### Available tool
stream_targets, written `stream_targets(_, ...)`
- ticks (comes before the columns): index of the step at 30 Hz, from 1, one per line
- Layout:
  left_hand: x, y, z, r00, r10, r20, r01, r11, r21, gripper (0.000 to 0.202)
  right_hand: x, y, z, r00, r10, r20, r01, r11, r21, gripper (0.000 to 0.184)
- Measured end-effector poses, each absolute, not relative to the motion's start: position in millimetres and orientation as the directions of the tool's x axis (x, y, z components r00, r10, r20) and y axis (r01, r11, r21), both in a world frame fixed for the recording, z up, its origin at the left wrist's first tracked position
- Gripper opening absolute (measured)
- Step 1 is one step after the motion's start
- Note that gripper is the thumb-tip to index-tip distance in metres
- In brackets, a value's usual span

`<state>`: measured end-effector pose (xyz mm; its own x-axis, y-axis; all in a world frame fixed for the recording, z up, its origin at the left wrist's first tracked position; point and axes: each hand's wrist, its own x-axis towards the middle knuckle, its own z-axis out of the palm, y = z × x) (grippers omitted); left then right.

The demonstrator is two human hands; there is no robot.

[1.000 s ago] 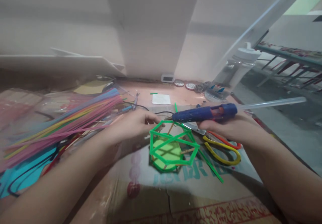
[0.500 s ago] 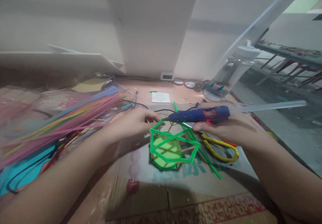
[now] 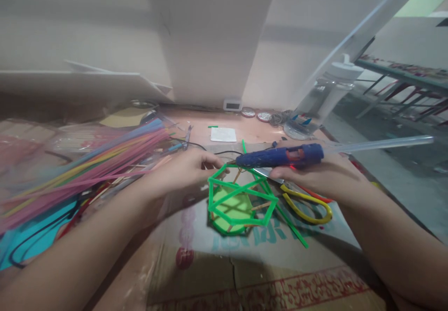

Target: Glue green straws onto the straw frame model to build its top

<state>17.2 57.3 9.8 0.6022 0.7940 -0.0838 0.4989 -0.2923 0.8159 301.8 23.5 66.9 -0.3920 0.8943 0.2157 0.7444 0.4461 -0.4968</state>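
My right hand (image 3: 315, 171) is wrapped round a blue hot glue gun (image 3: 276, 156), a clear glue stick (image 3: 388, 145) jutting from its back end. The gun's nozzle reaches the far-left corner of a green stick frame (image 3: 234, 190). This many-sided frame has crossed green strips on top, a few bare wooden sticks and a light green base. At that same corner my left hand (image 3: 191, 169) has its fingers closed on the frame; the fingertips are partly hidden. Yellow-handled scissors (image 3: 324, 217) lie under my right wrist, beside a loose green strip (image 3: 294, 229).
A sheet of printed cardboard (image 3: 196, 287) lies beneath the work. Coloured strips (image 3: 105, 162) are heaped at the left. Towards the wall are a white card (image 3: 223, 134), a small digital display (image 3: 232, 105), round tins (image 3: 248, 112) and a clear plastic cup (image 3: 315, 108). A black cord (image 3: 196, 144) runs behind.
The glue gun has shifted very slightly to the right and tilted a little, its nozzle staying at the frame's corner. My left hand and the frame have hardly moved.
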Motion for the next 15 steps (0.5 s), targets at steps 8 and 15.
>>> stream_targets(8, 18.5, 54.8, 12.0, 0.58, 0.807, -0.112, 0.488, -0.234, 0.841, 0.03, 295.4, 23.1, 74.2, -0.437, 0.876, 0.204, 0.711, 0.476, -0.518, 0.035)
stream_targets(15, 19.9, 53.9, 14.6, 0.567, 0.815, -0.119, 0.508, -0.232, 0.83, 0.033, 292.6, 24.8, 70.6, -0.42, 0.88, 0.221, 0.701, 0.469, -0.537, 0.036)
